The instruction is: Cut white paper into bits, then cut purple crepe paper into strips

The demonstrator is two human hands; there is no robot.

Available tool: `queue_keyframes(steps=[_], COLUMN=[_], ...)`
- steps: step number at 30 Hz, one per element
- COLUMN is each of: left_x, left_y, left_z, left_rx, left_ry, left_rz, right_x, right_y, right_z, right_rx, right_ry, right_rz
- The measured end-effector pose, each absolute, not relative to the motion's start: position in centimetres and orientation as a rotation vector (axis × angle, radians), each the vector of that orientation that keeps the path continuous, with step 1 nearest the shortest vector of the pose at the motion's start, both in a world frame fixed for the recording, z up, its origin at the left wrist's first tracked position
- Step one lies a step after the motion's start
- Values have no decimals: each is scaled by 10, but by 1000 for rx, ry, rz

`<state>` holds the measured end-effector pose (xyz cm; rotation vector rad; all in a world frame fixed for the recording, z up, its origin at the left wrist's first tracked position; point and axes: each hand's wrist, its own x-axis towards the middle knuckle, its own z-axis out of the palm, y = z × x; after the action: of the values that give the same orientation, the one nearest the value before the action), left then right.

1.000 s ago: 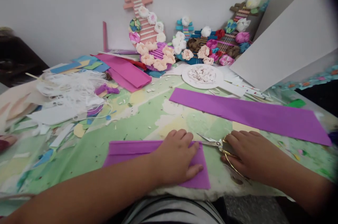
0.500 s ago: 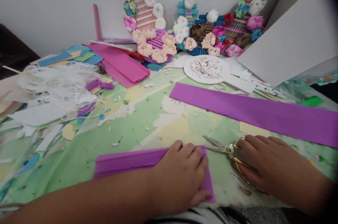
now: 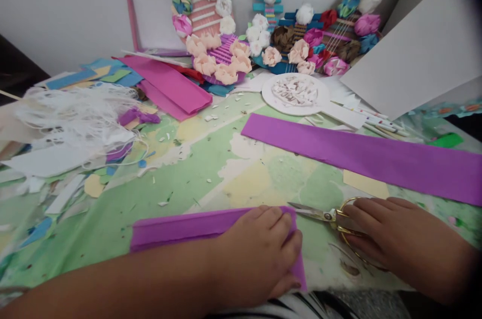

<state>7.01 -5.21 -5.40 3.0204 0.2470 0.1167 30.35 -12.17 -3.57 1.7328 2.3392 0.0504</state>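
My left hand [image 3: 259,254] presses down on the right end of a folded piece of purple crepe paper [image 3: 176,228], fingers bent and thumb near its lower edge. Part of the paper is hidden under that hand and forearm. My right hand [image 3: 402,236] is wrapped round the gold handles of a pair of scissors [image 3: 327,215]. Their blades point left and look nearly closed, with the tips close to the paper's upper right corner. I cannot tell whether they touch it. Beyond the hands lies a longer purple crepe paper strip [image 3: 361,158].
White string [image 3: 75,113] and paper scraps [image 3: 68,193] are heaped at left, near folded pink crepe paper [image 3: 169,88]. A round white card piece with a handle [image 3: 320,108] lies at the back. Paper-flower decorated guitar-like crafts [image 3: 222,53] lean along the wall.
The scissor blades have come closer together. My right hand has shifted slightly right, while my left hand stays on the folded purple paper. The camera view has moved slightly.
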Motion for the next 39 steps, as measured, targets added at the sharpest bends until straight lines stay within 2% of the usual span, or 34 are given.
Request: queue_keyframes(steps=[15,24,28,31,39], left_x=[69,68,65,64,69], left_y=[-47,-50,-50,-47,-37], left_z=[-50,-53,-54,-52,-48], left_rx=[2993,3095,3101,3022,2842], left_ry=[178,66,24,98,689], left_rz=[165,202,214,194,160], right_x=[309,304,302,301,301], right_y=[-124,-129,-131,-132,-134], right_z=[-38,-36,-37,-37,-37], right_rx=[1675,1787,1872,1903,1969], right_ry=[2388,2288,2260,2256,2233], right_rz=[133,-41,43,74,148])
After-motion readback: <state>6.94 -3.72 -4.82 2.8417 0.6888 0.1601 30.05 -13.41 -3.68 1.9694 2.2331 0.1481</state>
